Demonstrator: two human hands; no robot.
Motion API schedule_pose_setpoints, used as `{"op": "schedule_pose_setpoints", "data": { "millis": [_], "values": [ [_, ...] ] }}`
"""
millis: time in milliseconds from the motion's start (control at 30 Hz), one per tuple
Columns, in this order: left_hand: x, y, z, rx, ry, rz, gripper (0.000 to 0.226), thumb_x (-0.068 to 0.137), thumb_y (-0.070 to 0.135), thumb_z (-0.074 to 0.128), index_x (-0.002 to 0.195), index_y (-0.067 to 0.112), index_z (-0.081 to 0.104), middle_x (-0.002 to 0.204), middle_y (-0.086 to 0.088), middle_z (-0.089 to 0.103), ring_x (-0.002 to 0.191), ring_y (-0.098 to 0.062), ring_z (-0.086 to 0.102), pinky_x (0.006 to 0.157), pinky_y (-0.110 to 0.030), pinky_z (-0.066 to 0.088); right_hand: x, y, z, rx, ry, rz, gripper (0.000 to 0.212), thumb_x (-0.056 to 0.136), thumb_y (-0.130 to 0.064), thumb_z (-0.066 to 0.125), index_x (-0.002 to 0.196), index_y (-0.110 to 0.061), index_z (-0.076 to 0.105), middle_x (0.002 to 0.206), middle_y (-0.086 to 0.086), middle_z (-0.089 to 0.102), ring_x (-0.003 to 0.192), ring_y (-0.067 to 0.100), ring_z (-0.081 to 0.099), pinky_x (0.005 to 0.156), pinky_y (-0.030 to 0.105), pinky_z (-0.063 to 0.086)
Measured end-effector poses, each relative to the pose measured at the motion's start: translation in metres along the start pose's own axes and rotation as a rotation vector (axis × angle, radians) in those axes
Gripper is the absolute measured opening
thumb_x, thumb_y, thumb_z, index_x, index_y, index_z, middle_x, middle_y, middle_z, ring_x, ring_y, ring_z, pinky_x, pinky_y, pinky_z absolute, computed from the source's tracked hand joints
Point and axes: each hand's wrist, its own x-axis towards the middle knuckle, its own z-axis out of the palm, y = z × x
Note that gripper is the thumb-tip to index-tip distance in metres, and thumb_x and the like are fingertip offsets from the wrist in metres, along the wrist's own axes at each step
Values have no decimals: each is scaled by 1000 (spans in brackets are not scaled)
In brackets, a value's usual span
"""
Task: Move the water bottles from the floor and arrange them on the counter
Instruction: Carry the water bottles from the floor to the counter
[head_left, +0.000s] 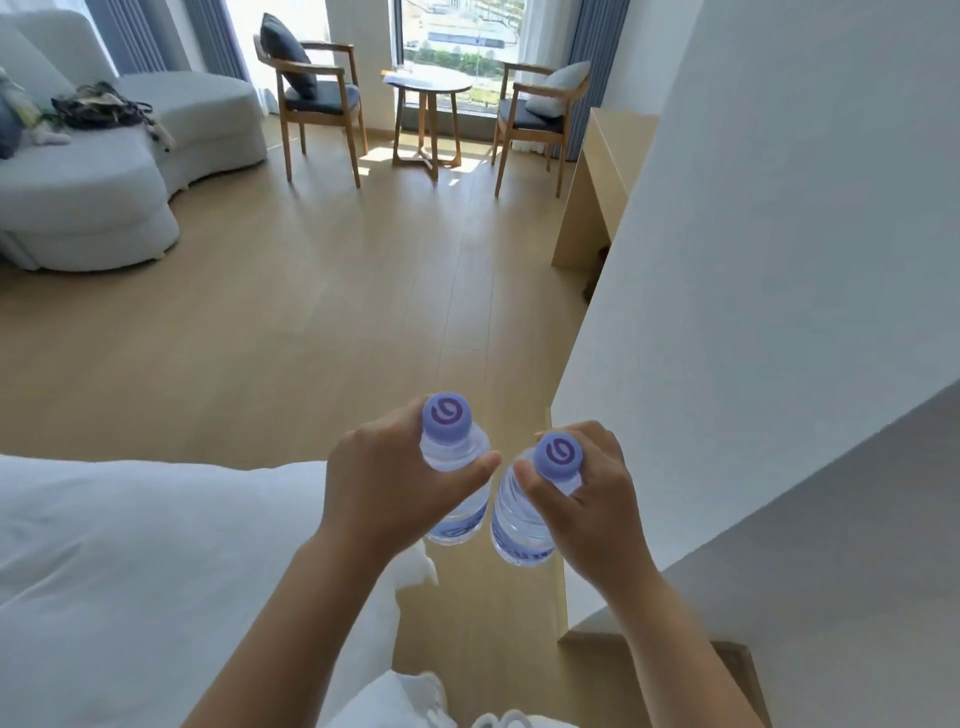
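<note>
White shoes (493, 719) show at the bottom edge. The left hand (384, 488) grips 1 clear water bottle (454, 452) by its shoulder, and the right hand (587, 499) grips the other water bottle (519, 519) the same way. Both are purple-capped, upright, held side by side above the wood floor (311, 322). A white bed (130, 545) lies left. Farther off stand a grey sofa (104, 182), 2 wooden chairs (317, 98) and a round table (426, 88) by the window.

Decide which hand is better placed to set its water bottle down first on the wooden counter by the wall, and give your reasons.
Probably the right hand. It grips its bottle on the side nearest the white wall, and the wooden counter runs along that same side. The left hand, gripping the other bottle, would have to cross over.
</note>
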Motion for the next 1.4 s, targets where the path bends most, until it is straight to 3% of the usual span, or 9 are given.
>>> {"op": "schedule_pose_setpoints", "data": {
  "millis": [200,300,433,633,800,967,1200,1300,1400],
  "values": [
    [73,-39,17,1,-8,-5,37,58,55,69,68,20,61,52,17,42,44,-13,41,48,-6,26,67,19,29,-57,16,51,23,76,-43,57,80,-21,55,78,-19,49,77,6,52,70,3,36],
    [104,-57,28,-3,1,-29,38,58,55,69,69,20,62,53,16,42,44,-13,41,48,-7,26,98,36,42,-100,7,73,18,77,-33,63,82,-17,57,78,-16,48,76,7,52,69,7,40],
    [151,-75,51,5,-45,-50,47,60,68,55,69,23,60,52,16,44,46,-15,44,49,-9,29,148,61,58,-102,36,80,16,77,-28,64,81,-13,58,79,-19,48,77,9,53,69,19,45],
    [250,-92,107,-9,-93,-112,52,55,74,48,72,27,63,56,14,57,55,-15,55,51,-18,36,255,111,75,-84,34,73,21,77,-29,63,82,-9,62,78,-10,51,76,10,55,68,16,45],
    [350,-97,157,-26,-85,-128,48,52,74,48,71,31,59,53,18,52,55,-12,52,54,-11,34,354,154,80,-78,57,51,19,77,-30,63,83,-12,60,79,-9,52,76,14,56,67,20,48],
    [431,-104,199,-29,-52,-132,45,53,71,55,72,30,60,54,17,53,56,-13,54,53,-13,36,439,192,82,-88,72,26,16,76,-27,65,84,-16,58,80,-20,48,76,16,55,68,26,49],
    [534,-119,250,-36,-105,-143,33,56,65,62,60,37,44,49,15,49,50,-8,48,49,-16,33,535,246,93,-73,89,74,12,77,-26,65,77,-20,55,77,-15,52,75,18,56,65,31,50],
    [587,-132,277,-49,-145,-135,36,55,67,61,62,32,52,50,12,51,50,-8,48,49,-18,34,580,271,104,-94,117,85,16,77,-28,66,77,-13,59,75,-11,53,73,18,57,63,34,52],
    [651,-147,304,-58,-161,-108,39,55,67,61,65,29,57,52,11,53,51,-10,48,49,-18,34,634,297,116,-90,156,107,12,77,-32,65,75,-26,54,76,-14,53,74,14,56,64,29,51]
  ]
}}
